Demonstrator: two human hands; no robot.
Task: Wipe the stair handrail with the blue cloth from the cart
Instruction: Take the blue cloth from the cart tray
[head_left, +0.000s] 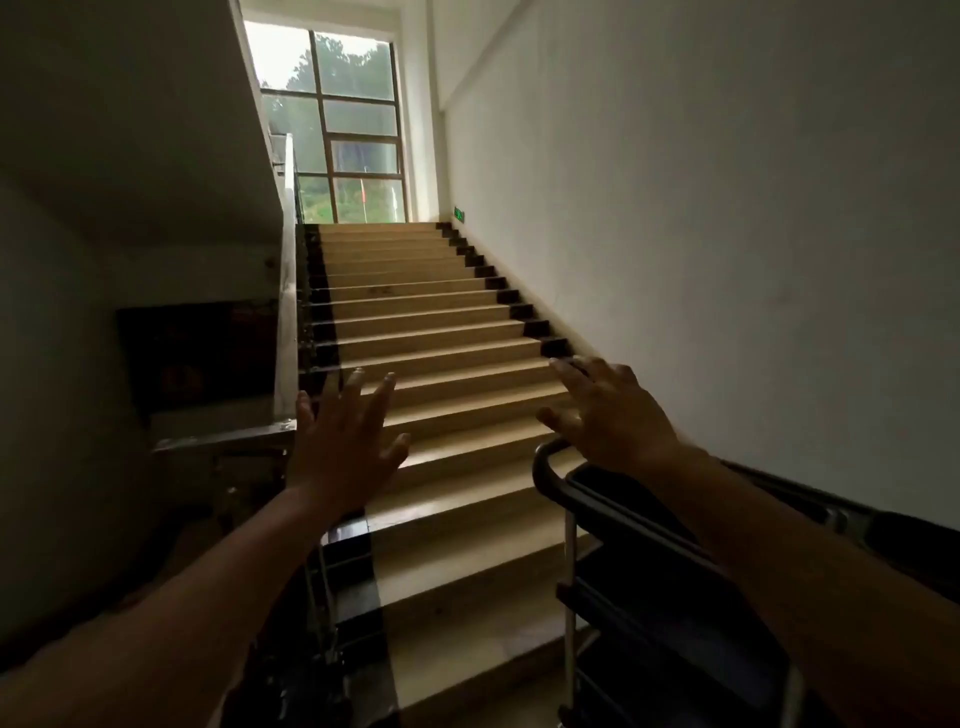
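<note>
I stand at the foot of a staircase. The metal handrail (287, 291) climbs along the left side of the steps and bends into a flat section near my left hand (345, 447). That hand is raised with fingers spread and holds nothing. My right hand (610, 415) is also open, hovering just above the curved black handle of the cart (613, 514) at the lower right. No blue cloth shows; the cart's shelves are dark and partly hidden by my right forearm.
Tan steps (431, 332) with black edging rise to a landing under a tall window (343, 124). A white wall (727, 234) runs up the right side. A dark panel (197, 353) hangs on the left wall below the rail.
</note>
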